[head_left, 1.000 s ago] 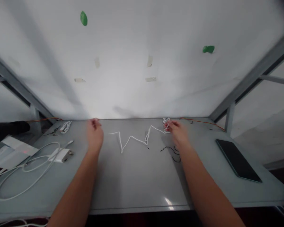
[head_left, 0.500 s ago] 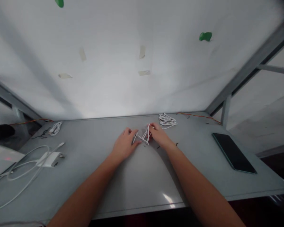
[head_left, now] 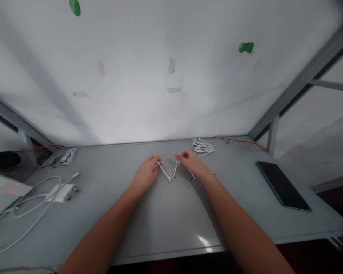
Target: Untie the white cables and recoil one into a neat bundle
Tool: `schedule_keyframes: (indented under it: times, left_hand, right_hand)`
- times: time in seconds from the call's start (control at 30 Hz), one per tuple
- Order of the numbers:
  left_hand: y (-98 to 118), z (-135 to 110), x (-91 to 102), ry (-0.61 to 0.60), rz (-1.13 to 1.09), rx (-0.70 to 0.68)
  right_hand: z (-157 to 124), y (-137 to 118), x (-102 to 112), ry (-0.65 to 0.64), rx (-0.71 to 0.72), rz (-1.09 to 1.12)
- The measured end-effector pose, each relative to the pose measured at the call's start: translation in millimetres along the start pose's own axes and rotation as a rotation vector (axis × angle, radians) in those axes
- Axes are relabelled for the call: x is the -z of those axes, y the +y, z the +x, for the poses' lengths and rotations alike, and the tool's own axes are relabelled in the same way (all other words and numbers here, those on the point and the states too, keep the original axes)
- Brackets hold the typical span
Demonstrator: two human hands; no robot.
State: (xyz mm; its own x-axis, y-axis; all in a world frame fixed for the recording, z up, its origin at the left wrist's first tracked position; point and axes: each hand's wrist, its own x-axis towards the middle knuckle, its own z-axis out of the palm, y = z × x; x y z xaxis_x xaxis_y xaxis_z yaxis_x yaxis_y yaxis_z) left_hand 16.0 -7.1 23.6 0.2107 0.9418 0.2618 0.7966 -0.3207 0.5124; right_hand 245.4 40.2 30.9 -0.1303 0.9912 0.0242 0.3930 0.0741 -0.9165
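A thin white cable (head_left: 165, 174) runs between my two hands over the grey table, sagging into a V shape. My left hand (head_left: 147, 171) is closed on one part of it, with a small loop showing at the fingertips. On the other side, my right hand (head_left: 191, 161) pinches the folded strands of the same cable. A loose white end (head_left: 192, 175) hangs below my right fingers. Just beyond my right hand lies a coiled white cable (head_left: 202, 146).
A dark phone (head_left: 282, 185) lies on the table (head_left: 165, 228) at right. On the left are a white charger (head_left: 60, 193) with its cord, a small bundled cable (head_left: 69, 156) and a white box (head_left: 5, 192). Short black ties are scattered about. A white wall (head_left: 137, 110) stands behind.
My hands have moved a little apart, the left one leftward. The cable between them now hangs in a wider V, and a loose end shows below my right hand.
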Motion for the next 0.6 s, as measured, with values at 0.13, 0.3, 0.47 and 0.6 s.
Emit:
schedule_keyframes:
  times: [0.13, 0.3, 0.47, 0.6]
  left_hand:
    - [-7, 1, 6.5, 0.036, 0.015, 0.034]
    - [-30, 3, 26.1, 0.148, 0.057, 0.168]
    - [-62, 2, 53.4, 0.318, 0.019, 0.326]
    - [-81, -4, 80.0, 0.26, -0.316, 0.483]
  right_hand:
    - [-2, -5, 5, -0.071, -0.006, -0.177]
    - [2, -7, 14, -0.006, 0.032, -0.085]
    - [7, 2, 19, 0.164, -0.012, -0.081]
    - [14, 13, 26, 0.348, -0.172, 0.184]
